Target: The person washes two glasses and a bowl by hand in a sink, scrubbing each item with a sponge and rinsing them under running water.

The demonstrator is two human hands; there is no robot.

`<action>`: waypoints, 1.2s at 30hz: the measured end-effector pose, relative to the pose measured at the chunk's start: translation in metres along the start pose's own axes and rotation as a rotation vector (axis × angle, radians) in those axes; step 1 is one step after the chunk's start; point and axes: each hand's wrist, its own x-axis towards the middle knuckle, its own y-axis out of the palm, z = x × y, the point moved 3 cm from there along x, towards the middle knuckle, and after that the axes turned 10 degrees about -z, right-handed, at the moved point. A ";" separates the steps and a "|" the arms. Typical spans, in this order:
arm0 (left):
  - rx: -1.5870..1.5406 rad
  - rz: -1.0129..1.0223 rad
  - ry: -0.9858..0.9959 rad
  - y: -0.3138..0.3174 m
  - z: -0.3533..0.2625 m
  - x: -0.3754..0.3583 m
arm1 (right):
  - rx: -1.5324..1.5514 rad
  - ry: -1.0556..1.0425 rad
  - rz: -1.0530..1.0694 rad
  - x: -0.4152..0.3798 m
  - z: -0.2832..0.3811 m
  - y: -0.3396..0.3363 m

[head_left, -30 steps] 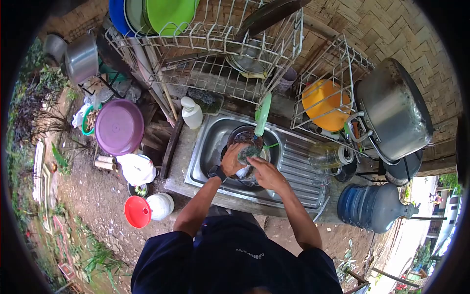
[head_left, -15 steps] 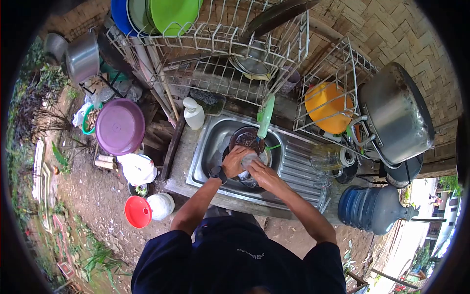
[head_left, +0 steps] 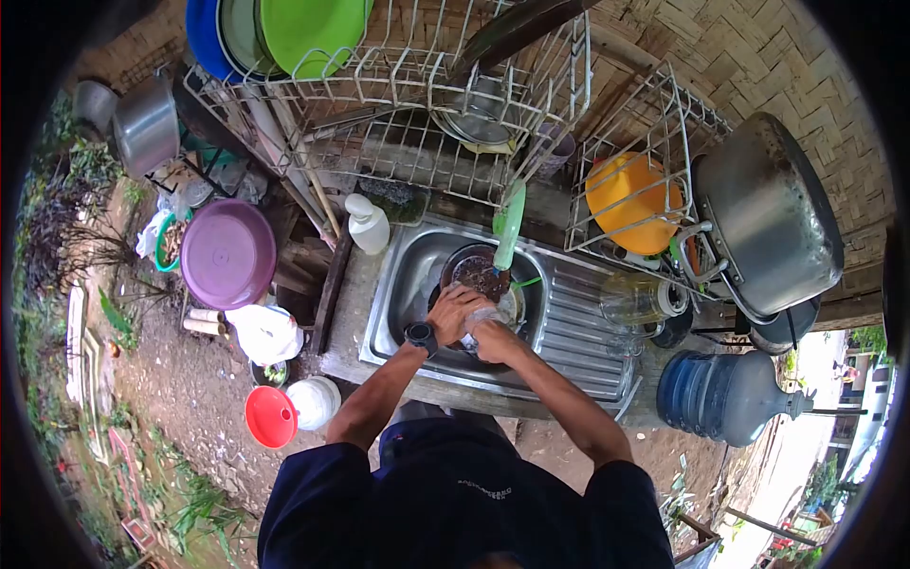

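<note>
Both of my hands are over the stainless steel sink (head_left: 382,327), gripping a clear drinking glass (head_left: 485,315) between them. My left hand (head_left: 454,313), below a dark wristwatch, wraps over its left side. My right hand (head_left: 497,341) closes on it from the right, with its fingers partly hidden. Just beyond them, a dark brown dish of water (head_left: 471,269) sits in the sink under a green hose-like spout (head_left: 510,228). More dishes lie below my hands, mostly covered by them.
A white pump bottle (head_left: 368,226) stands left of the sink. On the right are the ribbed drainboard (head_left: 583,318), a clear jar (head_left: 637,297) and a blue water jug (head_left: 725,398). Wire racks (head_left: 398,104) hang above, and a large pot (head_left: 768,213) sits at right.
My right hand has shifted slightly down and turned, its fingers curling more around the glass. My left hand stays on the glass. The whole view has shifted slightly.
</note>
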 end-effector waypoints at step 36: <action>-0.996 -0.473 -1.178 0.059 0.002 -0.030 | 0.305 0.573 -1.073 0.005 -0.041 -0.018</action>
